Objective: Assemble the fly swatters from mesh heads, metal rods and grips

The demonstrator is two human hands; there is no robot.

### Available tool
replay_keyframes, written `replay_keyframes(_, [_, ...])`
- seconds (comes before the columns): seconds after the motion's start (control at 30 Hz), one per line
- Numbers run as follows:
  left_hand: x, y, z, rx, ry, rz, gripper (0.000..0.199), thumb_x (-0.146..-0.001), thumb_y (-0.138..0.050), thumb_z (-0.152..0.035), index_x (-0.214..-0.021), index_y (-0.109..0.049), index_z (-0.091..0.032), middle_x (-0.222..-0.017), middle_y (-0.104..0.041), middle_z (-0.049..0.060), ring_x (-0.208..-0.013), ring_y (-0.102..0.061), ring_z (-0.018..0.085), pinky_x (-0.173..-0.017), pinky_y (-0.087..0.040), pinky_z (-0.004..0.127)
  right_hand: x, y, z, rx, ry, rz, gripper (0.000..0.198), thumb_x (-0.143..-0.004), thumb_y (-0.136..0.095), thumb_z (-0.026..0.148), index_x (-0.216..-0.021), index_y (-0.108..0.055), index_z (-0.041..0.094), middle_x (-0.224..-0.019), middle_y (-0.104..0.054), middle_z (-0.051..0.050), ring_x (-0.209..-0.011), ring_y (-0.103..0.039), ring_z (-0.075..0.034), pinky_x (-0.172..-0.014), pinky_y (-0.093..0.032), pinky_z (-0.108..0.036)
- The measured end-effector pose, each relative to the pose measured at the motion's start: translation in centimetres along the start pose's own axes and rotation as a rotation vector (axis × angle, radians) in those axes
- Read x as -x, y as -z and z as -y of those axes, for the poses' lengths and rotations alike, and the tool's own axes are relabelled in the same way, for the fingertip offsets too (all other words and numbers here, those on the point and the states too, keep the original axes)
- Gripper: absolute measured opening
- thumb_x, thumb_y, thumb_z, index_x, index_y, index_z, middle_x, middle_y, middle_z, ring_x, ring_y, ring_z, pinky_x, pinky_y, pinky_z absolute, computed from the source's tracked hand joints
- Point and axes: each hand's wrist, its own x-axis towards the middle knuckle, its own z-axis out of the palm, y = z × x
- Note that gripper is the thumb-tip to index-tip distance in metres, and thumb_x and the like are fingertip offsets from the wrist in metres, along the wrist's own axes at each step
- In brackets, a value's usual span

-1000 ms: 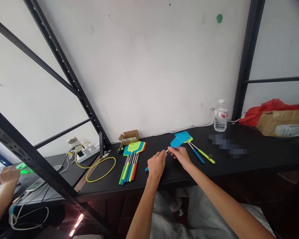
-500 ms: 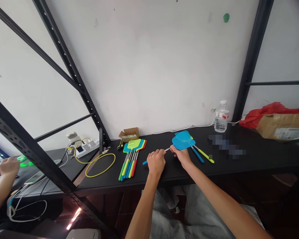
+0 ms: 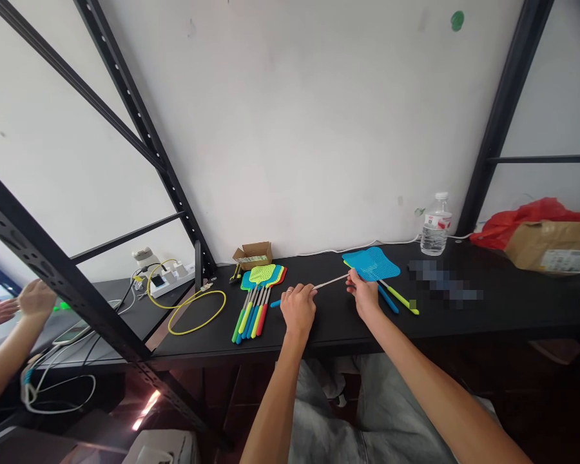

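Observation:
A blue fly swatter (image 3: 332, 281) with a thin metal shaft is held across the table between both hands. My left hand (image 3: 298, 309) is closed around it near the blue handle, whose end sticks out to the left. My right hand (image 3: 362, 294) pinches the shaft just by the blue mesh head. Below that head lie more swatters, showing a blue handle (image 3: 388, 299) and a yellow-green handle (image 3: 402, 299). To the left of my hands, several swatters (image 3: 254, 303) in green, yellow, blue and red lie fanned with heads overlapping.
A small open cardboard box (image 3: 252, 256) stands by the wall behind the left swatters. Further left are a yellow cable (image 3: 196, 312) and a power strip (image 3: 173, 279). A water bottle (image 3: 435, 224) and a larger carton (image 3: 551, 247) stand right. Another person's hands (image 3: 36, 298) show at far left.
My hands have moved apart along the swatter, and a longer stretch of metal shaft shows between them. The blue head has shifted right over the other swatters.

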Motion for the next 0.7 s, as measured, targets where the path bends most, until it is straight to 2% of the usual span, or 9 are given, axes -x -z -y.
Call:
replay_keyframes(0.17, [0.0, 0.19, 0.04, 0.011, 0.043, -0.012, 0.033, -0.098, -0.039, -0.035, -0.104, -0.071, -0.03, -0.097, -0.07, 0.005, -0.093, -0.058, 0.022, -0.081, -0.035, 0.033, -0.27, 0.12, 0.32, -0.022, 0.072, -0.04, 0.043, -0.059, -0.078, 0.055, -0.075, -0.065, 0.018, -0.071, -0.062, -0.004, -0.061, -0.057, -0.015, -0.047, -0.042, -0.026])
replay_keyframes(0.43, [0.06, 0.55, -0.24, 0.001, 0.096, -0.033, 0.034, -0.098, -0.038, -0.026, -0.108, -0.07, -0.03, -0.104, -0.071, 0.005, -0.103, -0.056, 0.023, -0.097, -0.03, 0.038, -0.25, 0.39, 0.53, -0.003, 0.153, -0.084, 0.044, -0.066, -0.073, 0.06, -0.077, -0.062, 0.019, -0.07, -0.06, -0.003, -0.061, -0.057, -0.015, -0.048, -0.042, -0.027])
replay_keyframes(0.5, [0.03, 0.54, -0.28, 0.002, 0.051, -0.017, 0.033, -0.098, -0.038, -0.026, -0.107, -0.07, -0.029, -0.101, -0.071, 0.006, -0.101, -0.058, 0.023, -0.096, -0.031, 0.037, -0.46, 0.63, 0.6, -0.029, 0.131, -0.085, 0.044, -0.066, -0.073, 0.06, -0.078, -0.061, 0.019, -0.07, -0.059, -0.002, -0.06, -0.057, -0.014, -0.048, -0.042, -0.026])
replay_keyframes(0.6, [0.02, 0.51, -0.44, 0.031, -0.049, 0.065, 0.032, -0.098, -0.037, -0.028, -0.105, -0.068, -0.026, -0.094, -0.07, 0.006, -0.092, -0.061, 0.021, -0.085, -0.036, 0.033, -0.62, 0.87, 0.66, -0.065, 0.098, -0.051, 0.045, -0.068, -0.071, 0.062, -0.082, -0.062, 0.02, -0.071, -0.059, -0.001, -0.061, -0.057, -0.013, -0.048, -0.042, -0.024])
replay_keyframes(0.7, [0.14, 0.62, -0.8, 0.072, -0.115, 0.093, 0.032, -0.099, -0.035, -0.033, -0.107, -0.066, -0.026, -0.094, -0.07, 0.006, -0.086, -0.063, 0.019, -0.076, -0.038, 0.028, 0.03, 0.61, 0.59, 0.048, 0.112, 0.106, 0.045, -0.073, -0.067, 0.062, -0.086, -0.066, 0.019, -0.075, -0.062, -0.004, -0.063, -0.057, -0.014, -0.047, -0.041, -0.022])
